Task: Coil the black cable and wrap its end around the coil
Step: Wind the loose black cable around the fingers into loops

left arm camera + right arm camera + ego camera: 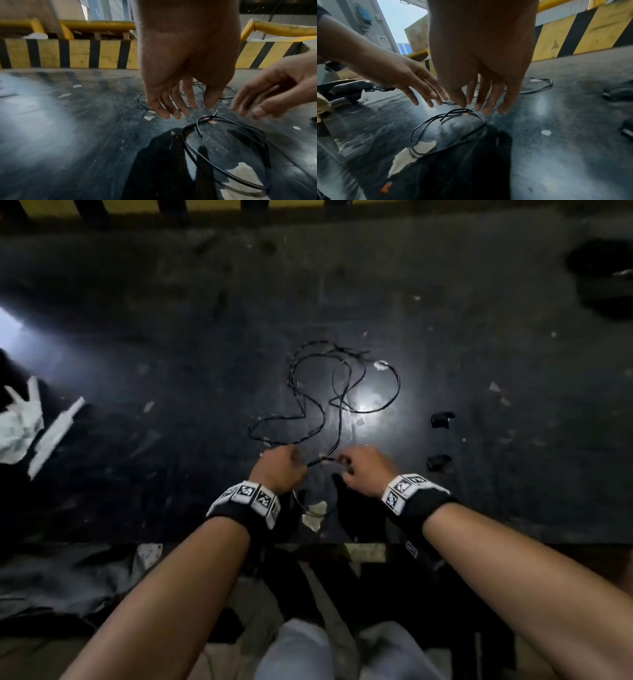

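A thin black cable (340,422) sprawls in loose tangled loops over the dark table (171,337). Its near end forms a small loose loop (248,127) (428,152) lying on the table just in front of my hands. My left hand (281,467) (171,102) hovers over the cable with straight fingers and holds nothing. My right hand (363,470) (479,105) is beside it, fingers straight, with its fingertips (462,104) touching the top of the small loop. From the left wrist, the right hand (257,108) looks relaxed with nothing in it.
Two small black pieces (442,419) (438,462) lie right of my hands. White paper scraps (20,426) sit at the left edge, another scrap (315,515) near the front edge. A dark object (603,278) is far right. A yellow-and-black striped barrier (77,54) runs behind the table.
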